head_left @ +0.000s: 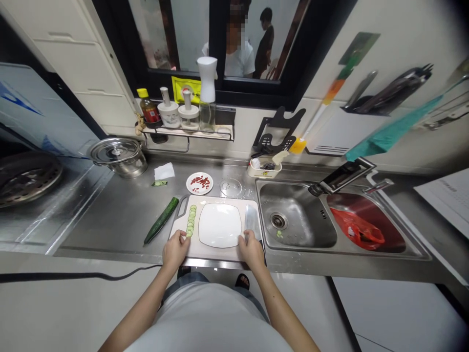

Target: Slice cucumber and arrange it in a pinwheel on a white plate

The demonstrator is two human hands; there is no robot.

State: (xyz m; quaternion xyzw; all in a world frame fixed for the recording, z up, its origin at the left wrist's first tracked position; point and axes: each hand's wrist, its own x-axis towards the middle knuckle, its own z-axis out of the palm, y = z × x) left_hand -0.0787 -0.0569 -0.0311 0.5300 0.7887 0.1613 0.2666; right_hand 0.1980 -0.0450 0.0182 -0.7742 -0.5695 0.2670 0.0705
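Cucumber slices [191, 219] overlap in a row on our cutting board [214, 253], its long axis running away from us, just left of a white plate [220, 225]. Our left hand [175, 251] is nearer: its fingertips meet the row's near end, so the other slices lie ahead of that grip. Our right hand [252, 250] is at the plate's near right corner. Whether either hand is pinching anything, we cannot tell.

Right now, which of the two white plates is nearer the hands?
The squarish plate on the board, between the left hand and right hand; the round plate holding red pieces sits farther back.
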